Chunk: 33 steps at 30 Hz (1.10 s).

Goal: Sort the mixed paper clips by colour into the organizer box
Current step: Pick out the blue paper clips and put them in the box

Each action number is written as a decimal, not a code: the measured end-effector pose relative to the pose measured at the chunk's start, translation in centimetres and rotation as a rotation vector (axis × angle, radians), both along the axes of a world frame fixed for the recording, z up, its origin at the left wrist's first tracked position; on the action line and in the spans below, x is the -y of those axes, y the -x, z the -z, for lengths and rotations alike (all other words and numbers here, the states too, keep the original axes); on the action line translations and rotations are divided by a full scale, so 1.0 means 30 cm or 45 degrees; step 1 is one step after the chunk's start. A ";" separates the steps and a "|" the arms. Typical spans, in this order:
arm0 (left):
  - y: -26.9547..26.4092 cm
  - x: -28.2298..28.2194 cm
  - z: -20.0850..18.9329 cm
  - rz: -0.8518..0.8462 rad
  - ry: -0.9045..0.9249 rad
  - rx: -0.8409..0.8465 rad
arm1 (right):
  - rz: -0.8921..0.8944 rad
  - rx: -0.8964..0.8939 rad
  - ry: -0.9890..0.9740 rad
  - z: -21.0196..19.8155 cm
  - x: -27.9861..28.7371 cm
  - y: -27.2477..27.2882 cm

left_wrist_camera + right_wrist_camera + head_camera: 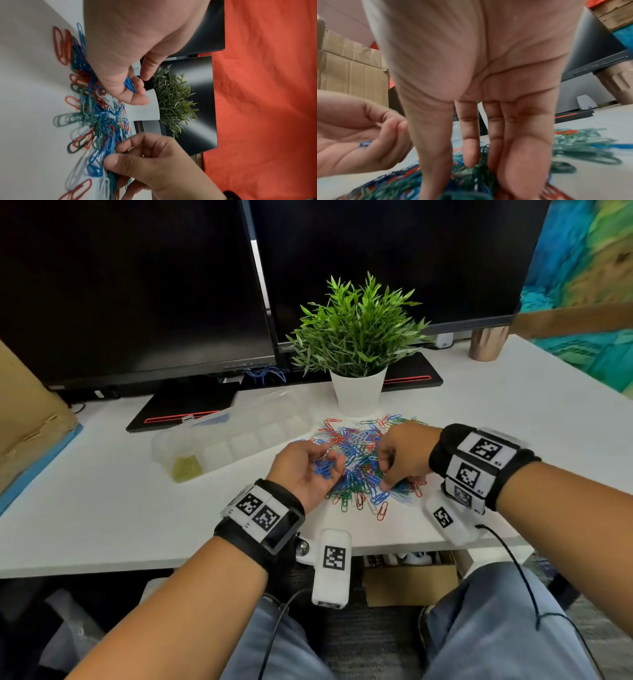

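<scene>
A mixed pile of paper clips (356,440) in red, blue, green and white lies on the white desk in front of the plant pot. My left hand (322,460) is palm up at the pile's left edge. Its fingers and thumb curl round a small bunch of blue paper clips (323,469) (129,83) (364,144). My right hand (387,470) (452,175) reaches down into the pile (96,115), thumb and fingers extended and apart, with their tips among the clips. The clear organizer box (245,441) lies to the left, with yellow clips (186,469) in its near end compartment.
A potted plant (358,337) in a white pot stands just behind the pile. Two dark monitors (137,285) fill the back, their stands on the desk. A copper tumbler (488,344) is at the back right and a cardboard box (27,412) at the far left.
</scene>
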<state>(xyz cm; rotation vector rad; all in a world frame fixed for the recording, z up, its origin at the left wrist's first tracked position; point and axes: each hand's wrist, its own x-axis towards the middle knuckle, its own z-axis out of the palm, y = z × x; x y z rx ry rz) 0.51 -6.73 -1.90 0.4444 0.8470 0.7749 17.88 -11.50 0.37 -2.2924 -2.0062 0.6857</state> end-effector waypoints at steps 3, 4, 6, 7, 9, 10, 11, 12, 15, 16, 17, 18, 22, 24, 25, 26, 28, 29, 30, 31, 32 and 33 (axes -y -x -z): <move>-0.017 0.016 0.008 0.016 -0.013 -0.030 | -0.097 0.165 -0.089 0.008 0.000 0.005; -0.020 0.019 0.011 0.017 -0.008 -0.033 | -0.115 0.183 -0.107 0.009 -0.003 0.006; -0.023 0.029 0.014 0.014 0.018 -0.013 | -0.113 0.195 -0.148 0.009 -0.007 0.005; -0.024 0.033 0.015 0.010 0.034 0.006 | -0.109 0.195 -0.174 0.010 -0.011 0.005; -0.024 0.042 0.018 -0.006 0.050 0.035 | -0.108 0.168 -0.204 0.010 -0.014 0.009; -0.023 0.046 0.019 -0.013 0.053 0.042 | -0.118 0.154 -0.196 0.011 -0.016 0.015; -0.023 0.051 0.018 -0.017 0.057 0.045 | -0.139 0.154 -0.167 0.012 -0.016 0.024; -0.023 0.053 0.018 -0.019 0.064 0.049 | -0.170 0.172 -0.135 0.015 -0.017 0.034; -0.017 0.053 0.015 -0.013 0.084 0.058 | -0.223 0.224 -0.119 0.024 -0.030 0.050; -0.014 0.052 0.015 -0.008 0.087 0.062 | -0.217 0.227 -0.123 0.025 -0.035 0.048; -0.011 0.051 0.015 -0.002 0.091 0.068 | -0.196 0.220 -0.125 0.022 -0.038 0.044; -0.009 0.050 0.016 0.006 0.096 0.075 | -0.162 0.199 -0.131 0.018 -0.040 0.039; -0.005 0.055 0.018 0.029 0.097 0.085 | 0.023 -0.060 -0.135 -0.010 -0.040 0.017; -0.009 0.057 0.020 0.035 0.093 0.075 | 0.056 -0.164 -0.128 -0.023 -0.041 0.012; -0.011 0.058 0.021 0.037 0.092 0.075 | 0.060 -0.192 -0.125 -0.028 -0.043 0.010; -0.015 0.059 0.023 0.036 0.095 0.080 | 0.063 -0.216 -0.129 -0.032 -0.044 0.009; -0.022 0.059 0.026 0.039 0.096 0.096 | 0.067 -0.292 -0.139 -0.036 -0.048 0.014; -0.027 0.060 0.025 0.049 0.096 0.100 | 0.068 -0.357 -0.140 -0.035 -0.052 0.019; -0.031 0.061 0.024 0.065 0.094 0.108 | 0.060 -0.428 -0.136 -0.035 -0.054 0.027; -0.035 0.063 0.022 0.085 0.093 0.125 | 0.048 -0.490 -0.131 -0.033 -0.057 0.035; -0.038 0.062 0.020 0.100 0.098 0.149 | 0.036 -0.531 -0.133 -0.032 -0.060 0.041; -0.039 0.061 0.016 0.110 0.103 0.172 | 0.035 -0.552 -0.144 -0.031 -0.064 0.045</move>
